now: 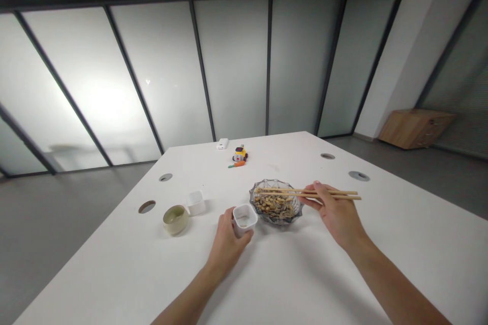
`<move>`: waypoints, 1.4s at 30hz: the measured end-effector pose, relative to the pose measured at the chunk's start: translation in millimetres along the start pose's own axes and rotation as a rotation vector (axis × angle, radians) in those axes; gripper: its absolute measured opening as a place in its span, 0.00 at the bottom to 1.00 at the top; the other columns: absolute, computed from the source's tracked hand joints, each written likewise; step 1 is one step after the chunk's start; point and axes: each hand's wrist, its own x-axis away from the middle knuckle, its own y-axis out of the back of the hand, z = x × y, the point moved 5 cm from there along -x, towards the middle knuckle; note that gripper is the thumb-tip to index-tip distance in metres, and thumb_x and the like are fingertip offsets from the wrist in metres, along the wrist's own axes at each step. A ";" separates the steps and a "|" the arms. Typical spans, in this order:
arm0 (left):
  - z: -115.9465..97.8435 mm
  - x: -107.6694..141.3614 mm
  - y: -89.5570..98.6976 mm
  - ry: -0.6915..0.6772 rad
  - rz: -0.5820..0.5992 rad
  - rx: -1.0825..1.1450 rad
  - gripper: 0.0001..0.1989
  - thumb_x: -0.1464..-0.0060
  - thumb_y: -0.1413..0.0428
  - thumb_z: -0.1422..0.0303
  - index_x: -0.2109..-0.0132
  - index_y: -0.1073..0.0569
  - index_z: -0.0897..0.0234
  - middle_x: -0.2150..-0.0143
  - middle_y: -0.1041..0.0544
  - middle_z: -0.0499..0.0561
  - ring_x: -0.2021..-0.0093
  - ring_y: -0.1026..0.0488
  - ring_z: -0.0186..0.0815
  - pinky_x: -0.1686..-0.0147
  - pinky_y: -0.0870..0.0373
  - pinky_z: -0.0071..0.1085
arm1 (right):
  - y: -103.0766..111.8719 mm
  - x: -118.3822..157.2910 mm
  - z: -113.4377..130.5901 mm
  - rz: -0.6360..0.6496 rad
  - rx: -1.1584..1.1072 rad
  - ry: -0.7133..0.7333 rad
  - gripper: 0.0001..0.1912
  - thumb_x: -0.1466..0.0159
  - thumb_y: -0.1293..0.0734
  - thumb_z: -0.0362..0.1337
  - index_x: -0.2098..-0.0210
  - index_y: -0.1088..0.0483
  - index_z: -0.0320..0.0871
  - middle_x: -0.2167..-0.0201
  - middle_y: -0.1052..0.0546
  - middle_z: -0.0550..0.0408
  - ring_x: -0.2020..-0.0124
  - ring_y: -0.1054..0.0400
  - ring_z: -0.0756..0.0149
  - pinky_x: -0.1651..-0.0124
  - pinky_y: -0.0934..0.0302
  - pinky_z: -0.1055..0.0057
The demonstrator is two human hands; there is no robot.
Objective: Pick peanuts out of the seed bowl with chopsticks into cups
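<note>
- as the left hand (225,242) wraps its fingers around a white cup (245,219), the right hand (339,216) pinches two chopsticks (293,190) between its fingers
- the white cup is just beside a glass bowl (281,221) of brown bits (274,205) on the bench (152,279)
- the chopsticks' tips are over the bowl

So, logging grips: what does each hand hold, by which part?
Left hand: square white plastic cup, by its sides. Right hand: slim wooden chopsticks, around their middle.

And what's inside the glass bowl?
The glass bowl holds a heap of brownish pieces, too blurred to identify. Chopsticks in the right hand pass over it. The heap hides the bowl's inner bottom, so anything underneath can't be seen.
</note>
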 end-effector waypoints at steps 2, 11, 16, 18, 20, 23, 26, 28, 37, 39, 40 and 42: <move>0.4 -0.1 0.3 0.001 -0.003 -0.004 0.27 0.47 0.36 0.67 0.40 0.29 0.63 0.45 0.24 0.58 0.45 0.27 0.47 0.43 0.32 0.41 | -2.8 0.6 -3.2 0.037 -0.035 -0.063 0.24 0.53 0.15 0.56 0.74 0.18 0.43 0.69 0.18 0.52 0.65 0.20 0.59 0.59 0.17 0.61; -0.1 0.9 0.3 -0.015 -0.026 -0.011 0.27 0.48 0.36 0.67 0.41 0.28 0.62 0.48 0.23 0.56 0.47 0.26 0.46 0.45 0.31 0.40 | -18.8 13.9 -9.3 0.150 0.050 -0.076 0.26 0.48 0.19 0.62 0.72 0.18 0.45 0.70 0.18 0.52 0.68 0.21 0.59 0.64 0.18 0.61; 1.4 0.6 -0.1 -0.019 -0.004 -0.015 0.26 0.48 0.36 0.67 0.41 0.29 0.62 0.47 0.24 0.57 0.46 0.27 0.47 0.44 0.32 0.40 | -1.6 6.6 1.1 -0.008 0.323 0.193 0.25 0.42 0.23 0.64 0.68 0.18 0.46 0.67 0.16 0.49 0.65 0.20 0.54 0.59 0.23 0.57; 1.9 0.5 -0.1 -0.020 0.001 -0.015 0.26 0.48 0.37 0.67 0.42 0.29 0.62 0.47 0.24 0.57 0.46 0.27 0.47 0.44 0.32 0.41 | -2.6 8.0 4.6 0.027 0.534 0.339 0.23 0.37 0.26 0.62 0.68 0.18 0.48 0.67 0.16 0.49 0.65 0.21 0.54 0.58 0.26 0.57; 1.9 0.5 0.1 -0.023 0.000 -0.013 0.26 0.48 0.36 0.67 0.42 0.28 0.62 0.47 0.23 0.57 0.46 0.27 0.47 0.44 0.32 0.41 | -7.5 12.2 5.1 0.096 0.622 0.445 0.20 0.34 0.28 0.60 0.67 0.18 0.50 0.66 0.16 0.49 0.64 0.22 0.54 0.56 0.28 0.58; 0.8 0.5 0.0 -0.029 0.000 -0.022 0.25 0.48 0.37 0.67 0.43 0.28 0.61 0.48 0.23 0.56 0.47 0.27 0.46 0.45 0.32 0.39 | -14.8 17.9 0.6 0.189 0.585 0.463 0.18 0.33 0.28 0.58 0.66 0.17 0.51 0.64 0.16 0.49 0.62 0.22 0.53 0.55 0.29 0.58; 0.0 0.4 -0.2 -0.038 -0.003 -0.034 0.25 0.49 0.36 0.68 0.43 0.28 0.62 0.49 0.23 0.56 0.48 0.27 0.46 0.46 0.31 0.39 | -18.1 20.1 -6.1 0.234 0.549 0.431 0.17 0.34 0.27 0.57 0.66 0.16 0.52 0.63 0.16 0.49 0.61 0.23 0.53 0.54 0.29 0.58; 0.0 0.5 -0.3 -0.043 -0.005 -0.034 0.25 0.49 0.36 0.68 0.43 0.27 0.61 0.49 0.23 0.56 0.48 0.27 0.46 0.46 0.31 0.39 | -18.1 20.2 -10.9 0.258 0.541 0.425 0.15 0.33 0.27 0.55 0.65 0.16 0.52 0.63 0.16 0.50 0.60 0.23 0.53 0.54 0.29 0.58; 1.2 2.0 -2.0 -0.048 0.008 -0.051 0.26 0.48 0.36 0.66 0.41 0.29 0.61 0.49 0.24 0.55 0.48 0.27 0.46 0.46 0.31 0.40 | -14.1 19.8 -20.9 0.303 0.561 0.443 0.11 0.31 0.28 0.49 0.62 0.16 0.51 0.61 0.16 0.49 0.58 0.23 0.53 0.52 0.29 0.58; 1.2 1.9 -1.9 -0.054 0.002 -0.055 0.26 0.47 0.36 0.66 0.41 0.29 0.61 0.50 0.24 0.55 0.48 0.27 0.46 0.46 0.31 0.40 | -14.9 21.0 -18.3 0.302 0.568 0.454 0.12 0.31 0.28 0.49 0.62 0.16 0.51 0.61 0.16 0.49 0.58 0.23 0.53 0.52 0.29 0.58; 1.3 1.9 -2.0 -0.057 0.001 -0.054 0.26 0.47 0.36 0.66 0.41 0.29 0.60 0.50 0.24 0.55 0.49 0.27 0.46 0.46 0.31 0.40 | -15.2 21.7 -16.4 0.298 0.574 0.467 0.12 0.31 0.28 0.50 0.62 0.16 0.51 0.61 0.16 0.49 0.59 0.23 0.53 0.52 0.29 0.58; 1.8 1.8 -2.2 -0.061 0.003 -0.052 0.26 0.47 0.36 0.66 0.42 0.28 0.60 0.50 0.24 0.54 0.49 0.27 0.46 0.46 0.31 0.40 | -15.7 22.9 -12.9 0.283 0.591 0.496 0.13 0.30 0.29 0.50 0.63 0.16 0.51 0.63 0.17 0.49 0.60 0.23 0.53 0.54 0.29 0.59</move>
